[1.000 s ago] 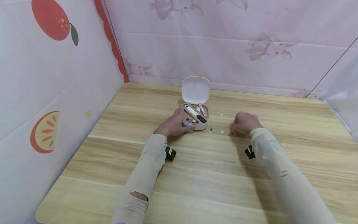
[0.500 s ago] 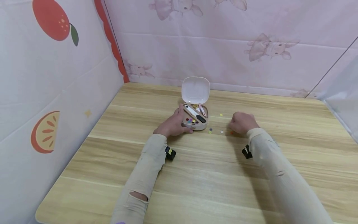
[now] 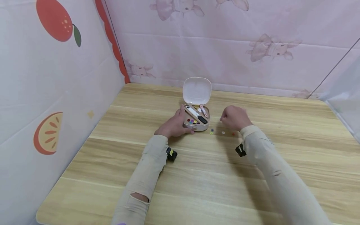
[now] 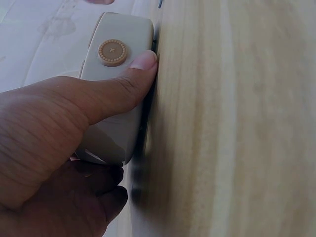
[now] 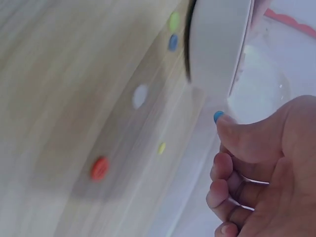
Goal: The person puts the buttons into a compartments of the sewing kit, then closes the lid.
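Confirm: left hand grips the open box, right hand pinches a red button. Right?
Wrong button color: the right hand pinches a blue button, as the right wrist view shows; the red button lies on the table. The left hand does grip the open box.

The right hand holds a small bright-blue button at the tip of its thumb, the other fingers curled in beneath. Ahead of the thumb, apart from it, stands a white box, with a pale rounded lid just past the thumb. On the tabletop, a yellow button lies nearest the fingertips, then a white button; a darker blue button and a green button sit together farther ahead, beside the box. A red button lies alone, well apart from the fingers.
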### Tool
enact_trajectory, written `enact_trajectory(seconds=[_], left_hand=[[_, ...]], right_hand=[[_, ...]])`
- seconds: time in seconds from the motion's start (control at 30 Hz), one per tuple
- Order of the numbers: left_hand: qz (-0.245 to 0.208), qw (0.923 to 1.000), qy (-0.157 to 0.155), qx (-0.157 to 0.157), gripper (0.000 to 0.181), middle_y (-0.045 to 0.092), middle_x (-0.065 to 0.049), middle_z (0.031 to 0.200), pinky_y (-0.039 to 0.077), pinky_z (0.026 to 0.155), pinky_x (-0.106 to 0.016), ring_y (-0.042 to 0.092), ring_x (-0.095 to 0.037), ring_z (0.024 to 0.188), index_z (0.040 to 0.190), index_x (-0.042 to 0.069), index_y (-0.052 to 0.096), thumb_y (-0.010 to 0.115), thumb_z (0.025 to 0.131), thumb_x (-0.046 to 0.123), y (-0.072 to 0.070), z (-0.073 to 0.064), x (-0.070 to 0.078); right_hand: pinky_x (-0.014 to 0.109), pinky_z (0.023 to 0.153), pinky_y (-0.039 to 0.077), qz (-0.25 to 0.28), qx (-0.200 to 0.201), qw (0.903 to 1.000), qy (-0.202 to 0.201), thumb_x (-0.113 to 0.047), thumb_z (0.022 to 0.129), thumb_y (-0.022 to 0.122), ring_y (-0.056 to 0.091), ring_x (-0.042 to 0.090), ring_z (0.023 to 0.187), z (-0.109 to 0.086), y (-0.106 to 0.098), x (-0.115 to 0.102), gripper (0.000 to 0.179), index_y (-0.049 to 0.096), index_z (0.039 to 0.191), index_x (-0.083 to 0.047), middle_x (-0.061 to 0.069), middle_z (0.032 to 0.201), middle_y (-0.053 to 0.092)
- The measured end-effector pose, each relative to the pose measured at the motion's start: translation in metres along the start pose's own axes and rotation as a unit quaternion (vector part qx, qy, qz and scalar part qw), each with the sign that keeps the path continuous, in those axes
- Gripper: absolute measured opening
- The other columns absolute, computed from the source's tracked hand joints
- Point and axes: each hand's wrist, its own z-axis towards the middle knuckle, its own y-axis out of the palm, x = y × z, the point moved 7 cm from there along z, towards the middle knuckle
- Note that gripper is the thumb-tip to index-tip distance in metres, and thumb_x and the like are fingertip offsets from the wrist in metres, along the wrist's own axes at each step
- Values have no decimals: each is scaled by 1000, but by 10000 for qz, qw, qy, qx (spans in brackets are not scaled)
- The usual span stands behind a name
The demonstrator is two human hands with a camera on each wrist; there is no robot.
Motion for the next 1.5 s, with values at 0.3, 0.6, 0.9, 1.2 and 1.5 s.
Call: enact_trajectory(seconds=[0.3,0.6,0.9,1.2,1.5], left_hand=[[-5,10000,42,-21,126,3,-21,168,23,122,-40,20,-31,152,159,5,-17,82,87,35,0,0,1],[-49,10000,34,-43,124,4,-20,168,22,122,-40,20,-30,152,159,4,-16,81,88,34,-1,-2,2],[-38,9999,102,-53,123,4,-21,168,22,122,-40,18,-30,152,159,3,-17,80,89,33,-2,-4,5],[-7,9998,210,-48,123,5,-23,167,23,121,-39,19,-30,152,158,1,-16,80,89,33,-1,-2,4],[40,9998,196,-46,123,4,-23,167,23,121,-40,18,-30,152,158,1,-16,80,89,33,-1,-1,3]], right_hand=[[60,96,43,164,403,9984,-352,-9,90,64,65,33,93,9,0,-28,14,75,89,0,13,96,74],[56,96,40,500,492,9948,-734,0,85,64,59,28,86,14,9,-53,11,73,81,-3,8,85,67],[49,87,36,510,317,9939,-921,-1,83,67,60,26,87,19,20,-72,10,74,79,-7,6,89,70],[43,81,33,402,193,9941,-989,3,81,63,56,24,81,21,28,-79,17,73,75,-9,2,83,68],[44,81,36,195,131,9947,-997,0,81,62,56,27,84,23,29,-83,17,73,75,-10,3,83,69]])
